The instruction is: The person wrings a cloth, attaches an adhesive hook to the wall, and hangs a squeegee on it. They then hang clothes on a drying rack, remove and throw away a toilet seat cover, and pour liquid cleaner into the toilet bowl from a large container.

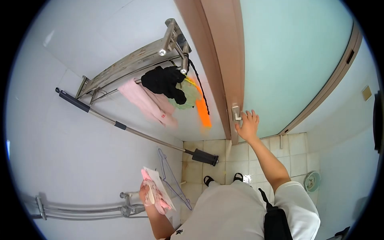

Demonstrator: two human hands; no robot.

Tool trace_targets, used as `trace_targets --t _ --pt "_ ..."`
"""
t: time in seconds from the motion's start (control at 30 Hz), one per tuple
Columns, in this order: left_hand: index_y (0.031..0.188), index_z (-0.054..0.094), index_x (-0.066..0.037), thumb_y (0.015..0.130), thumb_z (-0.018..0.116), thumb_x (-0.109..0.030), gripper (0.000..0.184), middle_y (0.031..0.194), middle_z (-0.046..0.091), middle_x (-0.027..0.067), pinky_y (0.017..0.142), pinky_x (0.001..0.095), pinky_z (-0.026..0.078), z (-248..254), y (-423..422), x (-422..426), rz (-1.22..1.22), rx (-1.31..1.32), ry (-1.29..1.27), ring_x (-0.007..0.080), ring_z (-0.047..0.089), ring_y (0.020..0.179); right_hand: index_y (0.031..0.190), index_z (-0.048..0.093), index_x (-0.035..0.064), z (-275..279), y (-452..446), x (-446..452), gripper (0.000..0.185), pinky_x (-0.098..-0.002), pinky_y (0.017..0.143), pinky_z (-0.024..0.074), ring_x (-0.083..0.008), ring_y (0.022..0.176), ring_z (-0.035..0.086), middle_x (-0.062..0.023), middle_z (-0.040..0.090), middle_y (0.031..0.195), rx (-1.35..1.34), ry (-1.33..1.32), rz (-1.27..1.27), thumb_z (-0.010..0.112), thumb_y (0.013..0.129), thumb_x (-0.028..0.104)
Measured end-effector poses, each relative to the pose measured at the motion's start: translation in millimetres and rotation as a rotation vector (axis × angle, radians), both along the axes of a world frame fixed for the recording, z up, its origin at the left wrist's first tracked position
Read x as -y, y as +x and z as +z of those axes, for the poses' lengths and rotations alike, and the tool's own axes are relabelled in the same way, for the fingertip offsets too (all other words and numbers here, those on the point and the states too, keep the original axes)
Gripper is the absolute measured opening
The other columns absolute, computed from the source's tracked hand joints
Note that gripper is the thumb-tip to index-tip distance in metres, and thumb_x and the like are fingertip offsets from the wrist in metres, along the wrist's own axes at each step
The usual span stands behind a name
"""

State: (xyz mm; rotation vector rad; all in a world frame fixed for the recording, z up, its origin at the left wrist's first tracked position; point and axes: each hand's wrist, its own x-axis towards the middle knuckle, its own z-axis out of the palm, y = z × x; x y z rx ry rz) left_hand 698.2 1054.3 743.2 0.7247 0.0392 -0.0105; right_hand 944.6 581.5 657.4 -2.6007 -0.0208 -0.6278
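My left hand, at the lower left, is closed around a bundle of pink patterned cloth. A flat white piece lies along the bundle's right side; what it is I cannot tell. My right hand reaches forward with its fingers spread. Its thumb is beside the metal door handle, and the fingers lie against the frosted glass door. Whether the thumb touches the handle is unclear. A blue-purple clothes hanger hangs to the right of the bundle.
A metal towel rack on the left wall holds a pink towel, black cloth and an orange strip. Below it leans a long-handled mop. A pale green basin stands on the tiled floor at the right.
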Motion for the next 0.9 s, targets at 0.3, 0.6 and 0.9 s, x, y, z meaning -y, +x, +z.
trace_targets --t 0.3,0.6,0.9 --pt "0.112 0.053 0.007 0.082 0.061 -0.021 0.042 0.095 0.064 0.0202 0.066 0.0462 0.057 18.7 14.9 43.4 -0.120 -0.212 -0.107 0.0355 0.067 0.076 0.096 0.062 0.0067 10.8 -8.6 1.7 0.040 -0.0608 0.099 0.0291 -0.0386 0.115 0.044 -0.0168 0.055 0.106 0.013 0.017 0.039 0.071 0.072 0.038" --pt "0.116 0.056 -0.002 0.082 0.060 -0.036 0.048 0.101 0.063 0.0148 0.074 0.0400 0.054 35.7 35.9 51.6 -0.484 -0.277 0.044 0.0279 0.062 0.089 0.077 0.060 0.0001 -7.4 -64.1 0.9 0.048 -0.0521 0.085 0.0404 -0.0437 0.101 0.049 -0.0233 0.053 0.095 0.149 -0.047 -0.023 0.072 0.070 0.046" --pt "0.119 0.054 -0.005 0.083 0.057 -0.035 0.048 0.110 0.059 0.0141 0.084 0.0425 0.049 45.2 93.9 92.6 -0.498 -0.370 0.213 0.0282 0.058 0.099 0.105 0.060 -0.0017 -2.7 -169.1 -9.2 0.070 -0.0519 0.101 0.0381 -0.0436 0.120 0.047 -0.0251 0.057 0.115 -0.059 -0.103 -0.200 0.070 0.072 0.060"
